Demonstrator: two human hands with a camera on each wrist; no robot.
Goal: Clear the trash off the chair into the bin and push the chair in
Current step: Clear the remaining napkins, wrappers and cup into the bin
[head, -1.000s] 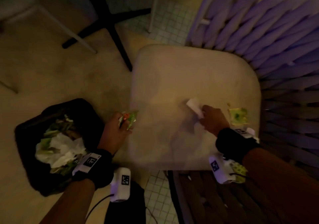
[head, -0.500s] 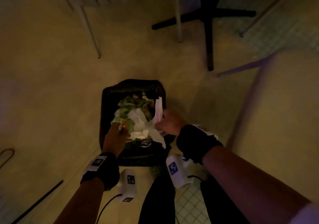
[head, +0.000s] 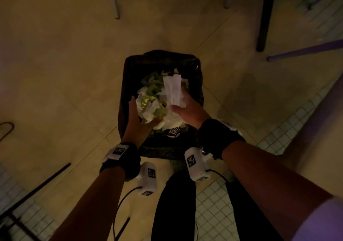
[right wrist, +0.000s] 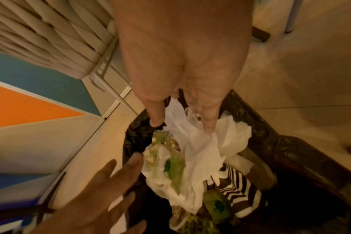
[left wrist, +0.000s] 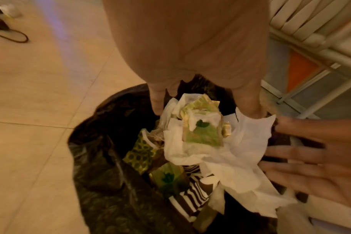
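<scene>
The bin [head: 128, 84], lined with a black bag [left wrist: 102, 174], stands on the floor under both hands, heaped with white tissues and green wrappers. My left hand [head: 146, 109] hovers open over the heap's left side, with a green wrapper [left wrist: 200, 126] loose below its spread thumb and fingers. My right hand [head: 180, 101] is open over the right side, fingers straight. A white paper strip [head: 172, 88] stands just off its fingertips, on top of the tissues [right wrist: 200, 150]. The chair seat edge [head: 319, 144] shows at the far right; its woven back [right wrist: 50, 39] is beside the bin.
A black table leg [head: 265, 18] and thin metal chair legs [head: 116, 1] stand on the floor beyond the bin. A purple chair leg [head: 306, 50] crosses at the upper right. My dark trouser legs [head: 174, 203] are just behind the bin.
I turned from the chair seat to the bin. Both hands carried the wrapper and the paper strip over it and opened; the pieces now lie on the heap.
</scene>
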